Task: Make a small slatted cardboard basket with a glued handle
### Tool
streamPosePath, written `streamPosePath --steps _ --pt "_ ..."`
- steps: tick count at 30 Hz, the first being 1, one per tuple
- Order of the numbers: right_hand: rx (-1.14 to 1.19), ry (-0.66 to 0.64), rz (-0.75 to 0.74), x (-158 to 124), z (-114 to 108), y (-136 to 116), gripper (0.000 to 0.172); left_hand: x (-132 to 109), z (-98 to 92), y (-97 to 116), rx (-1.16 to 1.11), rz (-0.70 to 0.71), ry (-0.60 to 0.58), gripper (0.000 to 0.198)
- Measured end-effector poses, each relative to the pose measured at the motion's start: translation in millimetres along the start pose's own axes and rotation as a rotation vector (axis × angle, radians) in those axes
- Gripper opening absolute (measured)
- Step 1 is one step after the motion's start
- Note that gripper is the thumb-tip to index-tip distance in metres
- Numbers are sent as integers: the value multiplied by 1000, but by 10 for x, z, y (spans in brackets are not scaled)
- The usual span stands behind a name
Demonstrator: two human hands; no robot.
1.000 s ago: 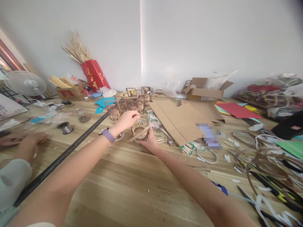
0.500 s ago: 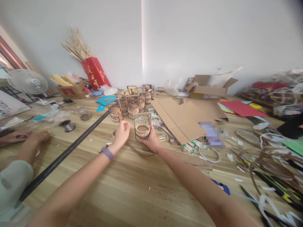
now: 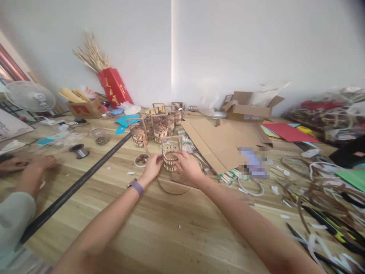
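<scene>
A small woven basket [image 3: 170, 164] with a tall square handle stands upright on the table between my hands. My left hand [image 3: 154, 166] is closed, its fingertips at the basket's left side. From the right, my right hand [image 3: 187, 164] grips the rim with its fingers bent over the edge; the thumb is hard to see. A thin dark strip [image 3: 173, 193] curves over the wood in front of the basket. To the left of my left hand is a small white dish [image 3: 136, 163] holding several round brown beads. Finished-looking lidded baskets [image 3: 160, 133] stand just behind.
Flat cardboard [image 3: 211, 140] lies right of the basket, and scissors [image 3: 327, 224] with coiled strips [image 3: 316, 190] are at far right. A black strip [image 3: 76, 186] runs diagonally on the left, beyond which another person's hand [image 3: 42, 163] rests. A wire spool [image 3: 80, 151] stands nearby.
My left hand has moved right onto the basket's side, uncovering the dish of beads. My right hand has shifted from the basket's outer side up to its rim.
</scene>
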State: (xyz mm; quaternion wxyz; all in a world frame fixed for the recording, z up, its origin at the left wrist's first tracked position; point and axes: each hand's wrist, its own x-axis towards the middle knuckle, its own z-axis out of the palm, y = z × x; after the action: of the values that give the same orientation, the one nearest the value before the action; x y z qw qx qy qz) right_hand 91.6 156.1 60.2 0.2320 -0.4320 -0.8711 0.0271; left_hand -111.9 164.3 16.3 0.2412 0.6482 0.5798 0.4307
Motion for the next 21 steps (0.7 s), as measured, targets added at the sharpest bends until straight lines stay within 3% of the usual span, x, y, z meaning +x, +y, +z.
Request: streamPosePath --steps 7,21 --pt "-162 -150 3 117 37 -106 28 -20 26 -45 -21 -20 -9 24" --pt "-265 -167 75 102 -5 -273 31 3 76 -153 -27 -5 29 26"
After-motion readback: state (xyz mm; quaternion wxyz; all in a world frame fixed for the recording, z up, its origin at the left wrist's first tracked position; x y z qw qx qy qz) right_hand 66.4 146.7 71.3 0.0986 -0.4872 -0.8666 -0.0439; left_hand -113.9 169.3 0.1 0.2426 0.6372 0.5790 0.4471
